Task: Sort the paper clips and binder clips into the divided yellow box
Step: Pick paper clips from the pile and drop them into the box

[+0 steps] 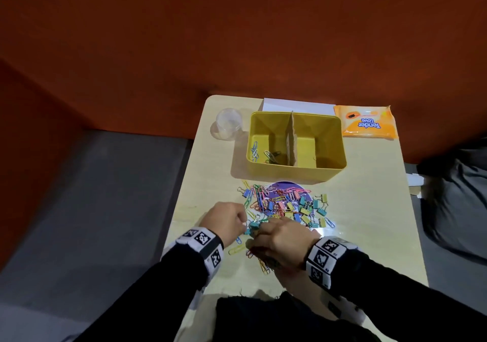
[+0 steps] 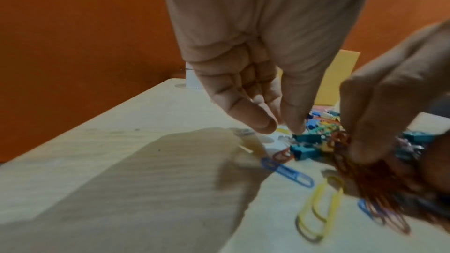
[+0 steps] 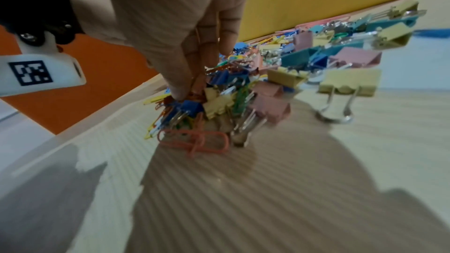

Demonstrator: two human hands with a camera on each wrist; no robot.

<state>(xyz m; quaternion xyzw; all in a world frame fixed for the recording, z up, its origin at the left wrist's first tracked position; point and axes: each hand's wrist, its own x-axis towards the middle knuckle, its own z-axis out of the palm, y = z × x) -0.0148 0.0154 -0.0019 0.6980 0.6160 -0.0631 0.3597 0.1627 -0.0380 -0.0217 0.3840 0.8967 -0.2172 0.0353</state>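
The left hand [image 1: 228, 221] pinches thumb to fingertip over a teal binder clip [image 2: 307, 138]; the right hand [image 1: 282, 241] clutches a bunch of paper clips [image 2: 365, 172]. The clip pile [image 1: 286, 204] lies between the hands and the yellow box [image 1: 295, 169], with a clear cup [image 1: 228, 123] and wipes packet [image 1: 367, 122] beyond.

Both arms in black long sleeves [image 1: 147, 286]. Each wrist wears a white band: left band [image 1: 204, 246], right band [image 1: 325, 258], both covered with square black-and-white fiducial markers on several faces. Left hand [image 1: 226, 219] and right hand [image 1: 280, 238] bare, no gloves. In the right wrist view, a white plastic mount [image 3: 41, 72] carries one such marker and joins a black bracket [image 3: 46, 20] with a silver screw [image 3: 28, 36]. Black cloth [image 1: 263, 315] with a frayed edge at the person's lap.
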